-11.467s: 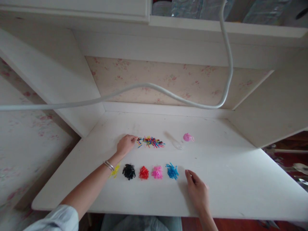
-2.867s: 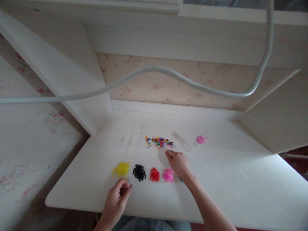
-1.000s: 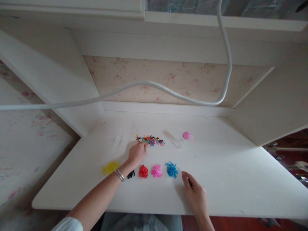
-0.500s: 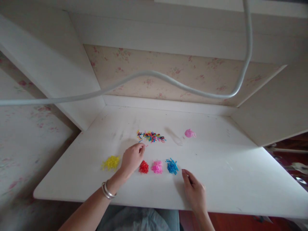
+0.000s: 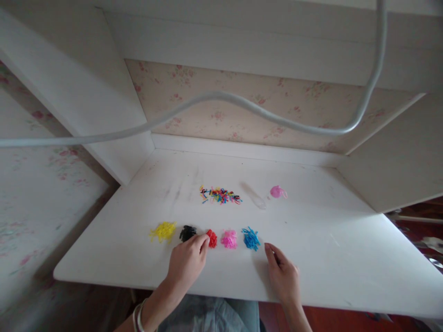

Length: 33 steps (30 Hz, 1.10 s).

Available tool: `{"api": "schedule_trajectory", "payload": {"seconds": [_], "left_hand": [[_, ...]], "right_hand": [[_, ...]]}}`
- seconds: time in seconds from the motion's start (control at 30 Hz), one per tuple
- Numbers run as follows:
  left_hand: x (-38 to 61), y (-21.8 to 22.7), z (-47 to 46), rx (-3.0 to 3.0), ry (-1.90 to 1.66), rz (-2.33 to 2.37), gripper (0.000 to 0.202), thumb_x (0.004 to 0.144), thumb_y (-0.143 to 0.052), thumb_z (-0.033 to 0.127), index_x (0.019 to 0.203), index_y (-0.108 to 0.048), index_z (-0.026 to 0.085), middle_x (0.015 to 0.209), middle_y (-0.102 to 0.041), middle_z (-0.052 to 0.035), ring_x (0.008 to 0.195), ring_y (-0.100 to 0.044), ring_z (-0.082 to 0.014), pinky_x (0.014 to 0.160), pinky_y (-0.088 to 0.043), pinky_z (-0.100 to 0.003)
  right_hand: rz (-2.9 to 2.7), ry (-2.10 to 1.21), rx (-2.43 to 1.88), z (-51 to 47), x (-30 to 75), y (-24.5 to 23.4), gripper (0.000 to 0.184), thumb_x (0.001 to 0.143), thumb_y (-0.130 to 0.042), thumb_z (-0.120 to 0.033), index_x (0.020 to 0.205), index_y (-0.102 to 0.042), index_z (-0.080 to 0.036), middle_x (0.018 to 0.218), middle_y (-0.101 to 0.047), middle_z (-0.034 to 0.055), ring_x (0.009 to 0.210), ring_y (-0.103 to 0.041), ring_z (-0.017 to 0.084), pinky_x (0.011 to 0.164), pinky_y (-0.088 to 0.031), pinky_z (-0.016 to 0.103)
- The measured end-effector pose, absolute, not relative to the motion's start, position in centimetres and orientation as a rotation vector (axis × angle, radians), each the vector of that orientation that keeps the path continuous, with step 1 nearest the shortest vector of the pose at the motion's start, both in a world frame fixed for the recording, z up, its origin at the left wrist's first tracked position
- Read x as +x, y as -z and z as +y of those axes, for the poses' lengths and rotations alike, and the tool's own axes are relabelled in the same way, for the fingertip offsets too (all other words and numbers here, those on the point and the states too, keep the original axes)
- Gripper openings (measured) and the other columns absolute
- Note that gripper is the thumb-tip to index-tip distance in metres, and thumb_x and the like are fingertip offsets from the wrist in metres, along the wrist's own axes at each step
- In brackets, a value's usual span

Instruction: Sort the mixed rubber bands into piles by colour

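My left hand (image 5: pixel 188 258) is closed in a pinch beside the red rubber bands (image 5: pixel 212 239), partly covering that pile; what its fingertips hold, if anything, is too small to make out. Just behind it lie black rubber bands (image 5: pixel 187 233). My right hand (image 5: pixel 284 273) rests to the right of the blue rubber bands (image 5: pixel 251 238), thumb and forefinger together, their contents hidden. Pink rubber bands (image 5: pixel 229 239) sit between the red and blue piles. Yellow ones (image 5: pixel 163 231) form the leftmost pile. Farther back is a loose heap of mixed-colour rubber bands (image 5: pixel 222 195).
A pink object with a loop (image 5: pixel 277 192) lies at the back right of the white desk (image 5: pixel 318 258), near a clear, see-through item (image 5: pixel 258 201). A pale cable (image 5: pixel 221 96) crosses the view above. White panels (image 5: pixel 391 166) border the desk.
My left hand has come nearer from the mixed heap to the red pile, uncovering the black one. A small pink band showed at its fingertips before. My right hand has hardly moved.
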State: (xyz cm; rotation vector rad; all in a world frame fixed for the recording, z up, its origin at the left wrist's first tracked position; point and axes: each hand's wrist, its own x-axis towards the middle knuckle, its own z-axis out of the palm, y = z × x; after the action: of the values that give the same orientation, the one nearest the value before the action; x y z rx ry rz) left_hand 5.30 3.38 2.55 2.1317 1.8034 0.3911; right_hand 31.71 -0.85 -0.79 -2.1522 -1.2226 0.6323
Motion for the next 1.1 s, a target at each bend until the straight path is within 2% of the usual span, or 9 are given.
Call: {"api": "schedule_trajectory", "payload": {"seconds": [0.23,0.4,0.47,0.53,0.6,0.67,0.73,0.97,1.1], "left_hand": [[5.2,-2.6,3.1,2.161,-0.430,1.792,0.029,0.090,-0.037,0.033,0.094,-0.065,0.026,0.087,-0.071,-0.0028,0.074,-0.065,-0.0157,0.062,-0.042,-0.023],[2.7,-2.4,2.5,2.076,-0.660,1.792,0.025,0.089,-0.041,0.034,0.095,-0.064,0.024,0.087,-0.070,-0.0023,0.072,-0.064,-0.0135,0.066,-0.044,-0.021],[1.2,-2.2,2.2,2.009,-0.786,1.808,0.024,0.087,-0.044,0.036,0.091,-0.063,0.022,0.080,-0.069,-0.0024,0.066,-0.061,-0.0120,0.063,-0.043,-0.020],[-0.3,-1.9,1.7,1.942,-0.879,1.833,0.026,0.086,-0.046,0.037,0.074,-0.060,0.019,0.062,-0.062,-0.0004,0.054,-0.054,-0.0097,0.056,-0.041,-0.019],[-1.6,-1.6,1.3,1.837,-0.947,1.868,0.037,0.086,-0.045,0.039,0.055,-0.049,0.018,0.046,-0.047,0.0030,0.044,-0.042,-0.0075,0.048,-0.036,-0.018],[-2.4,-1.2,1.0,1.691,-1.007,1.894,0.045,0.086,-0.043,0.040,0.047,-0.038,0.018,0.040,-0.035,0.0048,0.040,-0.035,-0.0065,0.044,-0.031,-0.018],[-2.8,-0.9,0.8,1.583,-1.055,1.897,0.046,0.086,-0.042,0.040,0.046,-0.035,0.018,0.040,-0.031,0.0052,0.039,-0.033,-0.0064,0.042,-0.029,-0.018],[-2.8,0.9,0.4,1.777,-1.052,1.848,0.042,0.085,-0.045,0.031,0.048,-0.030,0.018,0.045,-0.028,0.0052,0.043,-0.032,-0.0062,0.046,-0.029,-0.019],[-2.9,1.5,0.3,1.881,-1.046,1.837,0.040,0.085,-0.045,0.027,0.050,-0.029,0.018,0.046,-0.027,0.0053,0.044,-0.030,-0.0063,0.047,-0.029,-0.020]], "right_hand": [[-1.229,-0.622,-2.144,-0.9,31.7,0.9,0.052,0.081,-0.040,-0.060,0.100,-0.069,-0.021,0.088,-0.071,0.0044,0.078,-0.064,0.018,0.064,-0.044,0.020],[-1.221,-0.660,-2.124,-0.6,31.9,0.9,0.053,0.080,-0.040,-0.060,0.101,-0.069,-0.021,0.089,-0.071,0.0044,0.081,-0.064,0.020,0.065,-0.045,0.022],[-1.260,-0.695,-2.100,-0.3,32.0,0.5,0.054,0.080,-0.040,-0.060,0.099,-0.070,-0.020,0.087,-0.071,0.0048,0.078,-0.064,0.019,0.063,-0.045,0.021],[-1.357,-0.729,-2.059,0.4,32.0,-0.4,0.053,0.080,-0.040,-0.060,0.096,-0.070,-0.019,0.082,-0.071,0.0049,0.072,-0.064,0.018,0.060,-0.044,0.021],[-1.480,-0.727,-2.024,1.6,31.7,-1.5,0.052,0.082,-0.039,-0.059,0.095,-0.070,-0.020,0.073,-0.070,0.0033,0.062,-0.061,0.016,0.057,-0.042,0.021],[-1.588,-0.676,-2.016,3.3,31.1,-2.6,0.049,0.084,-0.037,-0.057,0.096,-0.069,-0.022,0.062,-0.066,0.0006,0.055,-0.058,0.014,0.055,-0.040,0.021],[-1.676,-0.608,-2.029,5.4,30.3,-3.3,0.044,0.085,-0.037,-0.053,0.098,-0.068,-0.025,0.058,-0.063,-0.0014,0.054,-0.057,0.013,0.055,-0.038,0.021],[-1.848,-0.464,-2.246,12.1,27.8,-2.3,0.037,0.086,-0.040,-0.043,0.108,-0.065,-0.027,0.083,-0.069,0.0043,0.080,-0.063,0.019,0.066,-0.040,0.025],[-1.839,-0.425,-2.282,13.7,27.0,-1.8,0.038,0.087,-0.038,-0.044,0.110,-0.064,-0.028,0.087,-0.070,0.0074,0.081,-0.064,0.021,0.064,-0.041,0.027]]}}
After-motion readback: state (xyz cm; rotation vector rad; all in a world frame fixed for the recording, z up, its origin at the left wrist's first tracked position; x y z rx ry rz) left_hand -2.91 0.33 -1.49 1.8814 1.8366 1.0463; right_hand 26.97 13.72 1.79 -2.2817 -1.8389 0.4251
